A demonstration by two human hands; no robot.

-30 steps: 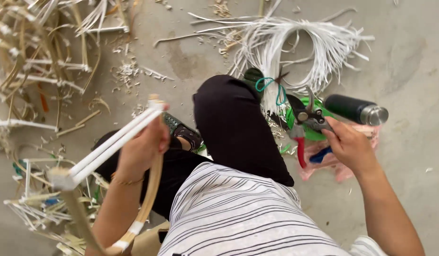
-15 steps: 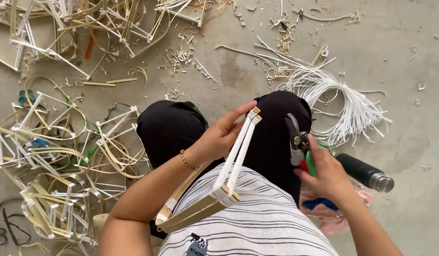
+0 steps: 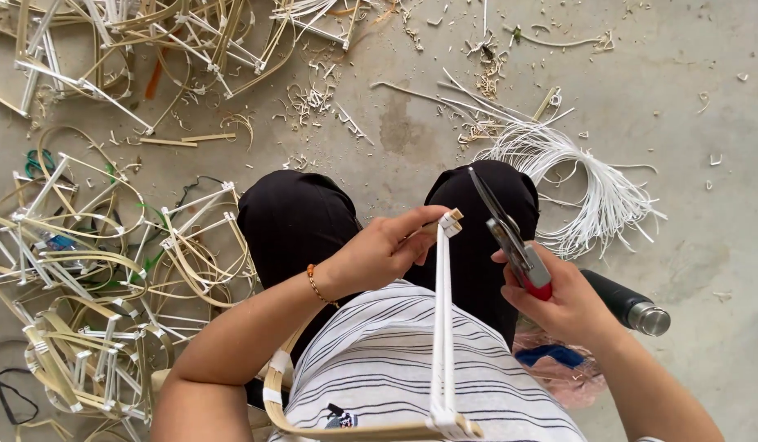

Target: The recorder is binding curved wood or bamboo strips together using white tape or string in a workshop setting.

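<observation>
A pale frame of bent bamboo strip and white-wrapped bars (image 3: 442,327) is gripped at its top corner by the left hand (image 3: 379,254), over the lap. Red-handled cutters (image 3: 510,237) are clasped in the right hand (image 3: 559,299), just beside that corner. Left of the left hand, finished frames (image 3: 92,270) are piled; beyond the right hand a coil of white strips (image 3: 575,176) is unused, so much appears left.
</observation>
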